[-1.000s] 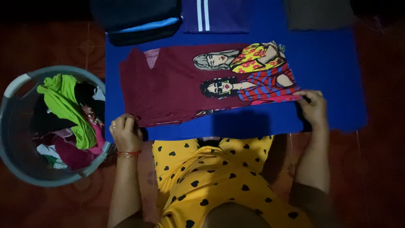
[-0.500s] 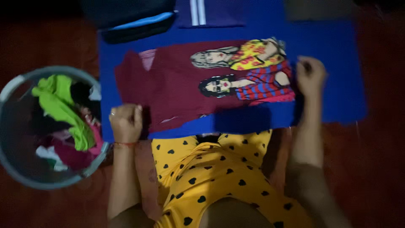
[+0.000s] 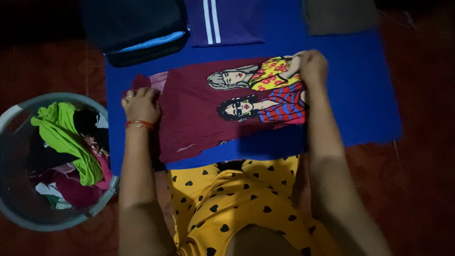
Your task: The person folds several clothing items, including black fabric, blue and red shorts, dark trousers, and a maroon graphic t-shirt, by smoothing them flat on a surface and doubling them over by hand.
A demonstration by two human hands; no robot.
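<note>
A maroon shirt (image 3: 189, 114) printed with two cartoon figures lies spread on a blue mat (image 3: 360, 95). My left hand (image 3: 141, 104) grips the shirt's left end near the neckline. My right hand (image 3: 312, 66) pinches the right end beside the yellow and red print, at the shirt's far edge. Both arms reach forward over my yellow heart-patterned clothing (image 3: 237, 204).
A grey round basket (image 3: 14, 123) at the left holds several crumpled clothes, one bright green (image 3: 61, 132). Folded items lie at the mat's far edge: a dark stack with a light blue stripe (image 3: 137, 28), a purple piece with white stripes (image 3: 222, 21), a grey piece (image 3: 339, 16). Dark red floor surrounds the mat.
Both hands have moved away from me across the shirt, carrying its near edge toward the far edge. The right hand went from the lower right corner up to the print's top.
</note>
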